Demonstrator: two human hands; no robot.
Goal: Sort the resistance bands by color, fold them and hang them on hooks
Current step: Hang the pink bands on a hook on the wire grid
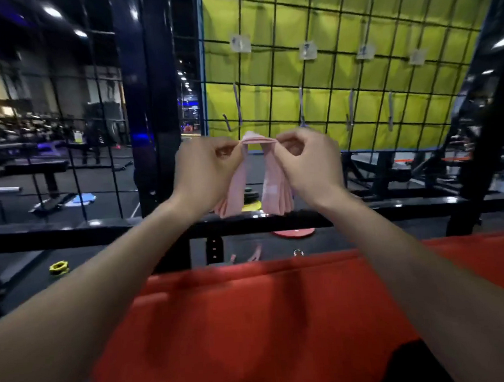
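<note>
Both hands raised at chest height in front of the net, pink resistance bands [269, 187] stretched between them. Left hand [207, 171] has fingers curled, thumb and forefinger pinching the left end of the folded top edge; right hand [307, 164] same, pinching the right end. Short span of band between the two pinch points runs roughly horizontal, taut, stacked in several thin layers. From each pinch the rest drops down as two hanging bundles, one under each hand, long axis near vertical, lower ends splaying out slightly, left bundle leaning left. Lower ends hang just above the black steel rail [101, 232], whether touching it can't tell. Material looks like flat thin rubber strip, matte, pale pink, edges soft from motion blur. Behind the hands: black rope net [340, 54] with square mesh over a yellow padded wall [294, 25], quilted look. Pale clear hooks [308, 50] fixed in a row on the net, well above the hands; thin purple-grey strips [301, 105] hang below them, near vertical. Red cloth surface [266, 321] in the foreground below the forearms, smooth weave. Two more pink strips [255, 255] lie at its far edge, too blurred to detail. Yellow-black collar [59, 267] on the dark floor at left.
</note>
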